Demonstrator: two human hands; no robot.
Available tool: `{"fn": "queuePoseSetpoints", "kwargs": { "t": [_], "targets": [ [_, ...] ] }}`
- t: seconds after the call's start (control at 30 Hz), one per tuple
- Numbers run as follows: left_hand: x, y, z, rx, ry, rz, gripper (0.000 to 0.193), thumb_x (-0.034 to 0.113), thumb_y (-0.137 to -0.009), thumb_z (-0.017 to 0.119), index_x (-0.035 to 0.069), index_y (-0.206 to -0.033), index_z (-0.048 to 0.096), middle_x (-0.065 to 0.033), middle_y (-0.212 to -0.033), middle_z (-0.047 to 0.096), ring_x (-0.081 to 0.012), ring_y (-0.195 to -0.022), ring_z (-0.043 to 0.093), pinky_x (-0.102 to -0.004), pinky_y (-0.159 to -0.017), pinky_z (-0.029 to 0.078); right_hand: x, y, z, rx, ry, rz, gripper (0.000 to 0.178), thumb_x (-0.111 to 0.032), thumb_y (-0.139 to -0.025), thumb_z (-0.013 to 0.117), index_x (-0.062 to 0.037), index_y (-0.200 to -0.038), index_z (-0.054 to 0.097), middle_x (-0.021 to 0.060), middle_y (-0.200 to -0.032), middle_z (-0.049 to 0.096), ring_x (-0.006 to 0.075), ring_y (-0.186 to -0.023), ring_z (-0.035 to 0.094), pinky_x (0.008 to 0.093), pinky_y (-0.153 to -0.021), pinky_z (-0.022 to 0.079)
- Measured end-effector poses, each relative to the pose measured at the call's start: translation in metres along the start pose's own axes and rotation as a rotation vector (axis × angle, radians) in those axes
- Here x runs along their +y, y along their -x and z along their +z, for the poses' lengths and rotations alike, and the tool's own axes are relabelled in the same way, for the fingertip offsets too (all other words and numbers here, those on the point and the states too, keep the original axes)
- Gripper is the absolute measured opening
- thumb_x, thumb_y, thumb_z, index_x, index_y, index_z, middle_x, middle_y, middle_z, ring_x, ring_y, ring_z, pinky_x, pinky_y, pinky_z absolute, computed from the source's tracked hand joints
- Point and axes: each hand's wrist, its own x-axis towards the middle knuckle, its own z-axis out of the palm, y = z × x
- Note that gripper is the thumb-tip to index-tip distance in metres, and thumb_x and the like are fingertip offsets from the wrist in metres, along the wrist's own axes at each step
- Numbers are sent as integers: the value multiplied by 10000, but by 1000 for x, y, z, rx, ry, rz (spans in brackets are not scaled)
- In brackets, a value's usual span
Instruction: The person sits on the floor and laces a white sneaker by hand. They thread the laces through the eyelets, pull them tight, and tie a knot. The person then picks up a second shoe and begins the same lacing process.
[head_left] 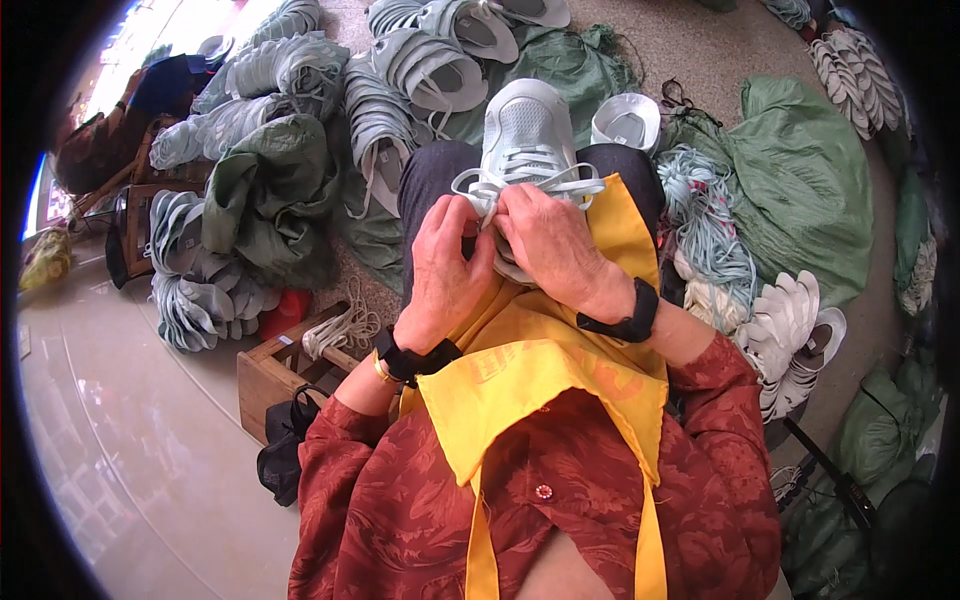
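On my feed the left hand [447, 258] and right hand [552, 238] meet over the pale shoe [528, 130]; each grip is pinched together, clamped on the white laces [583, 187]; the shoe rests between the knees, toe pointing away, above the yellow apron [545, 375]; beyond it I see stacked shoe uppers [425, 75]; near the right knee, blue cords [712, 218] lie beside a green sack [800, 185].

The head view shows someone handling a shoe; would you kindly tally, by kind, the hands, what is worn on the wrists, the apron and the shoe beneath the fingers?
Hands: 2, left hand and right hand
Black wristbands: 2
Gold bracelet: 1
Yellow apron: 1
Light grey shoe: 1
Total: 7
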Motion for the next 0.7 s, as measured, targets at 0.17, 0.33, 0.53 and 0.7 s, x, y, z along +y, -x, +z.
{"fn": "queuePoseSetpoints", "kwargs": {
  "t": [0.17, 0.33, 0.53, 0.7],
  "targets": [
    [1, 3, 3, 46, 53, -53, 169, -54, -857, 674, -27, -972, 554, -106, -867, 546, -178, -754, 621, -295, -694, 504, -6, 19, -30, -133, -5, -16, 99, -72, -938, 637, -11, -966, 565, 172, -894, 619, 397, -821, 647, 475, -706, 516],
    [6, 1, 4, 56, 163, -130, 174, -48, -869, 671, -17, -999, 560, -49, -897, 574, -118, -773, 592, -264, -724, 499, 8, 71, -71, -254, -175, 26, 101, -39, -923, 649, 4, -967, 569, 159, -879, 600, 380, -802, 631, 458, -695, 502],
    [0, -1, 4, 5, 319, -311, 168, 33, -905, 712, 8, -1005, 579, -17, -871, 589, -90, -751, 559, -255, -699, 480, 17, 90, -78, -267, -59, -72, 117, -71, -924, 665, -8, -949, 570, 154, -862, 591, 354, -791, 646, 435, -684, 511],
    [-9, -12, 8, 29, 603, -437, 180, 57, -928, 717, 31, -1030, 571, 23, -845, 589, -37, -733, 527, -212, -652, 441, 23, 85, -67, -300, -119, -120, 133, -81, -919, 686, -6, -932, 578, 131, -855, 594, 342, -751, 639, 423, -668, 514]
  ]
}}
